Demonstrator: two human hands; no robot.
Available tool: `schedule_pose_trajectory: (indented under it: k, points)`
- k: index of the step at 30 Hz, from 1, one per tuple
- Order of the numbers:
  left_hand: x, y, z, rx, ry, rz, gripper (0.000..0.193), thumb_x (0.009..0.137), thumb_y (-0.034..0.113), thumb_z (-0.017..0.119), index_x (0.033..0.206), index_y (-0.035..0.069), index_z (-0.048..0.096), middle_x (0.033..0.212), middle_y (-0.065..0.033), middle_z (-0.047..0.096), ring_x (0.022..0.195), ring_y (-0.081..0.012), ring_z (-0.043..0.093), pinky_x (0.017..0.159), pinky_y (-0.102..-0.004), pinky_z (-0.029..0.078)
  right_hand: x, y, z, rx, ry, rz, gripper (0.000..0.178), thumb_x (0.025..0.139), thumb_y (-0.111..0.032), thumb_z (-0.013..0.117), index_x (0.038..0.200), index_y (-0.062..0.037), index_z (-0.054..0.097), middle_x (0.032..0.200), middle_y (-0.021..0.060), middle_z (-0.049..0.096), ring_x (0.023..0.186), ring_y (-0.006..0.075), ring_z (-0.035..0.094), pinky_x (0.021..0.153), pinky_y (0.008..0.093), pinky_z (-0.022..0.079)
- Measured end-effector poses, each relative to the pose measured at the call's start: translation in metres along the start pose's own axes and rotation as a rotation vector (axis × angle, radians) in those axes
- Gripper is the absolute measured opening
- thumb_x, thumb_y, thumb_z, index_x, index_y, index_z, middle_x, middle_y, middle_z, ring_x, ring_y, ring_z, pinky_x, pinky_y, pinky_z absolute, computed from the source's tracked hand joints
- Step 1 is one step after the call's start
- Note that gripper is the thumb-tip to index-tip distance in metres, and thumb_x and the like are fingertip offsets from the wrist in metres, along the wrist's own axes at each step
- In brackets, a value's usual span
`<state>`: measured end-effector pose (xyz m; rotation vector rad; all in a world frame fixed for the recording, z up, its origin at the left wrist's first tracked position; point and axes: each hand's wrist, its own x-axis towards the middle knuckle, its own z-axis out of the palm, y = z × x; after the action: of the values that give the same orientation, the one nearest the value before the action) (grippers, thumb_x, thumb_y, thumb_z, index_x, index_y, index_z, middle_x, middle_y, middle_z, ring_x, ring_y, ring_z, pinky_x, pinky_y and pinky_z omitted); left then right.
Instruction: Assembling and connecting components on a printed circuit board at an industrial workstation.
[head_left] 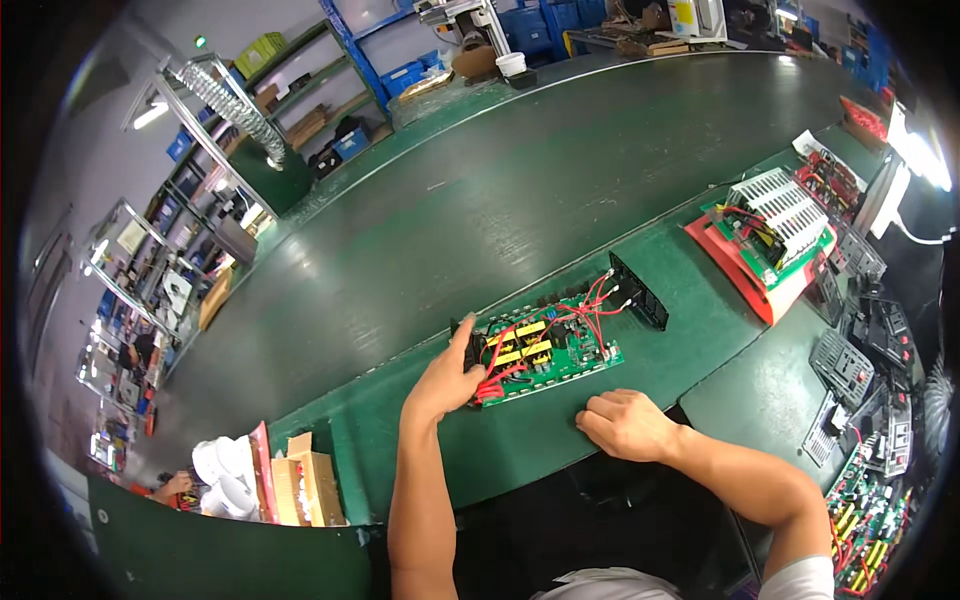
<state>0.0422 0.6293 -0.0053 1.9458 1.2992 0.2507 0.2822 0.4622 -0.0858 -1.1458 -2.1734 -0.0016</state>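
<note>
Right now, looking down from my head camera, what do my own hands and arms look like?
Your left hand and right hand are bare, with no gloves, and I can't make out any rings or watches. Both forearms are uncovered. A white sleeve shows on the right arm; no left sleeve is in view.
</note>
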Motion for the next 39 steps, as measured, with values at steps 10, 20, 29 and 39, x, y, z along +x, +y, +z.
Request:
schedule_pose_trajectory:
  k: [10,20,29,39]
  points:
    - [0.037,-0.008,-0.004,-0.102,0.108,0.014,0.065,0.076,-0.002,0.058,0.141,0.005,0.055,0.138,-0.0148,0.06,0.123,-0.0223,0.058,0.106,-0.031,0.041,-0.003,0.011,-0.006,0.216,-0.005,0.164,0.011,0.09,-0.014,0.063,0.089,-0.005,0.057,0.08,0.0101,0.059,0.076,0.031,0.064,0.069,0.0419,0.053]
    - [0.17,-0.034,-0.061,-0.182,0.273,0.155,0.068,0.075,0.005,0.065,0.142,0.002,0.054,0.135,-0.0143,0.06,0.122,-0.0242,0.057,0.106,-0.0328,0.042,-0.014,0.019,-0.001,0.411,0.045,0.239,0.012,0.092,-0.014,0.062,0.094,-0.0035,0.058,0.083,0.013,0.061,0.079,0.0353,0.064,0.069,0.0469,0.052]
    - [0.201,-0.196,-0.147,-0.423,0.105,-0.038,0.08,0.086,-0.004,0.062,0.156,0.005,0.024,0.122,-0.0207,0.059,0.097,-0.03,0.066,0.079,-0.0444,0.059,-0.028,0.039,0.013,0.407,0.014,0.298,0.018,0.097,-0.018,0.054,0.09,-0.002,0.049,0.083,0.016,0.055,0.081,0.0384,0.059,0.07,0.0491,0.048]
    - [0.196,-0.155,-0.053,0.01,0.751,0.509,0.024,0.082,-0.004,0.052,0.098,-0.002,0.07,0.126,-0.0203,0.062,0.12,-0.0335,0.056,0.108,-0.0426,0.04,-0.018,0.032,0.017,0.454,0.042,0.233,0.014,0.094,-0.014,0.057,0.089,-0.0011,0.052,0.085,0.0164,0.056,0.083,0.0383,0.059,0.071,0.049,0.047]
